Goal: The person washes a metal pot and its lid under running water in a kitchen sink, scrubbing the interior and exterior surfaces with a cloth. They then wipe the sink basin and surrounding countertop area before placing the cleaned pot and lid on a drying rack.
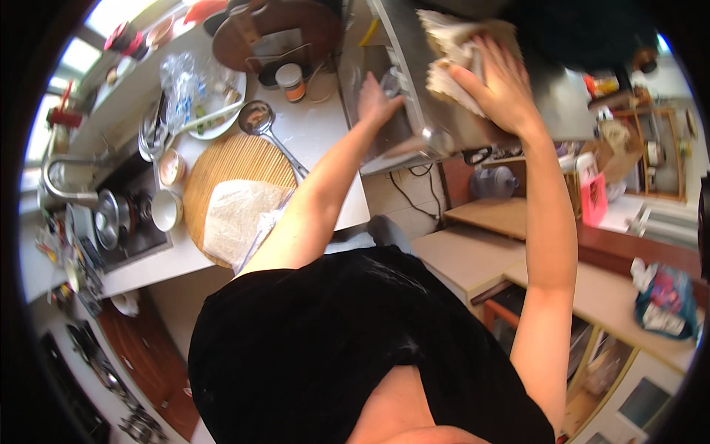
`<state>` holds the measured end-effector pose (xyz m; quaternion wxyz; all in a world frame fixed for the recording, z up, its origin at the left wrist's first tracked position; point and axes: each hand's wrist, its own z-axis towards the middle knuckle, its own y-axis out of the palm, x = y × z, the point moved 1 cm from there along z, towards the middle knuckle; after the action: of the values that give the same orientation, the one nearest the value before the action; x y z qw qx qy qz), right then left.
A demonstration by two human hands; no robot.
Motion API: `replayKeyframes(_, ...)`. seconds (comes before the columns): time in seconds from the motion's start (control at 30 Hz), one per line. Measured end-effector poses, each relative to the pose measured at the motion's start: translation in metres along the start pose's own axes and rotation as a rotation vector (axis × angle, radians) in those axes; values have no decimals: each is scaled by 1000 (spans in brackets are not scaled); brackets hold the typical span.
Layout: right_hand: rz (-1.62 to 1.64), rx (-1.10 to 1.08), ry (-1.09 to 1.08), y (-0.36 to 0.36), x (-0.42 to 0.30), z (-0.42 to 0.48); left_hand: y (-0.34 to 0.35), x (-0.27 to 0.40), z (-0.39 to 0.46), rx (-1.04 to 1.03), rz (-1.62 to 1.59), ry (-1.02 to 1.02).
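My right hand (502, 89) lies spread on a crumpled beige cloth (452, 53), pressing it against a dark, shiny surface (549, 119) at the top right. The hand is slightly blurred. To its left, my left hand (378, 102) has its fingers apart and holds nothing; it is over or beside a glossy panel with a pale metal edge (407, 72). Whether it touches the panel cannot be told. Under my left forearm is a round slatted wooden mat (194, 205) with a folded pale cloth (238, 216) on it. A metal ladle (258, 117) rests at the mat's upper edge.
Left of the mat stand two small bowls (166, 211), a sink (136, 238) with metal pots and a faucet (52, 177). Behind are a plate (222, 125) with plastic bags, a jar (290, 83) and round wooden boards (277, 33). Black cables (413, 194) hang below the metal edge.
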<state>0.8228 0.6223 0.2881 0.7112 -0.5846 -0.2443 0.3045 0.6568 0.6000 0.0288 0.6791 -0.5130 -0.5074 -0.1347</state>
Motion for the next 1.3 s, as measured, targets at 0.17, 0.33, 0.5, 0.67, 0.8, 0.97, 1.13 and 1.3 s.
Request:
replayKeyframes(0.17, 65, -16, -32, 3, -8, 18, 18, -3, 10, 60, -143, -12)
replayKeyframes(0.33, 114, 18, -81, -2, -16, 22, 18, -15, 22, 92, -213, 3)
replayKeyframes(0.5, 85, 67, -106, -1, -10, 23, -15, -23, 24, 85, -163, 33)
replayKeyframes(0.67, 80, 74, -110, 2, -14, 25, -51, -74, 1, 315, -124, 67)
replayKeyframes(0.8, 64, 56, -100, -3, -12, 16, -80, -99, -35, 354, -68, -75)
replayKeyframes(0.97, 180, 12, -199, -5, -51, 9, -107, -117, -47, 407, -70, -90)
replayKeyframes(1.13, 435, -225, -375, -31, -85, -8, -103, -119, -51, 389, -160, -72)
replayKeyframes(1.3, 670, -336, -358, -49, -78, -42, -108, -120, -61, 376, -121, -11)
